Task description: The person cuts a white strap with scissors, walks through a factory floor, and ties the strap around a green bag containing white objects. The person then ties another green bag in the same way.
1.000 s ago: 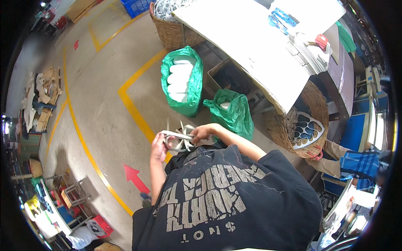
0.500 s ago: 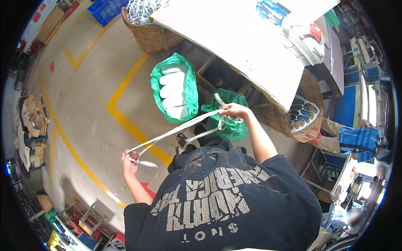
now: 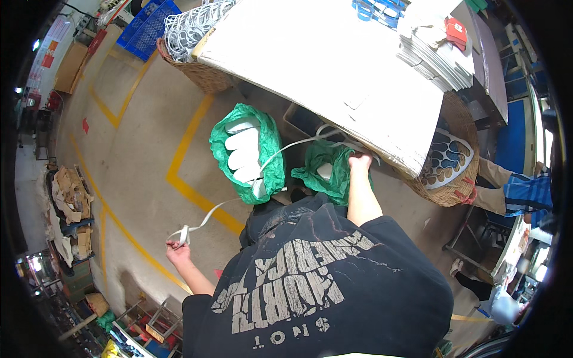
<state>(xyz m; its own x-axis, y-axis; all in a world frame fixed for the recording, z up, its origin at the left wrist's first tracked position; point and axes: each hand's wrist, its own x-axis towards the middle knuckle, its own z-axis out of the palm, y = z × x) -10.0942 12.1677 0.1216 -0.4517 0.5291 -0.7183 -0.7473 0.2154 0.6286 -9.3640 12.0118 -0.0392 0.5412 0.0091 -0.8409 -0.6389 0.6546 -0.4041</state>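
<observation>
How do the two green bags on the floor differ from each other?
The left green bag is bigger and gapes open, showing white rolls stacked inside. The right green bag is smaller, crumpled, showing only a little white, and lies nearer the right hand. Both are thin green plastic.

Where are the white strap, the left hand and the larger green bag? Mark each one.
white strap (image 3: 239,197), head view, mid-span between the hands.
left hand (image 3: 178,250), head view, back of the hand.
larger green bag (image 3: 273,152), head view, right rim.

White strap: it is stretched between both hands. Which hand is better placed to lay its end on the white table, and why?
Probably the right hand: it grips the white strap beside the white table edge; the left hand is far out.
</observation>
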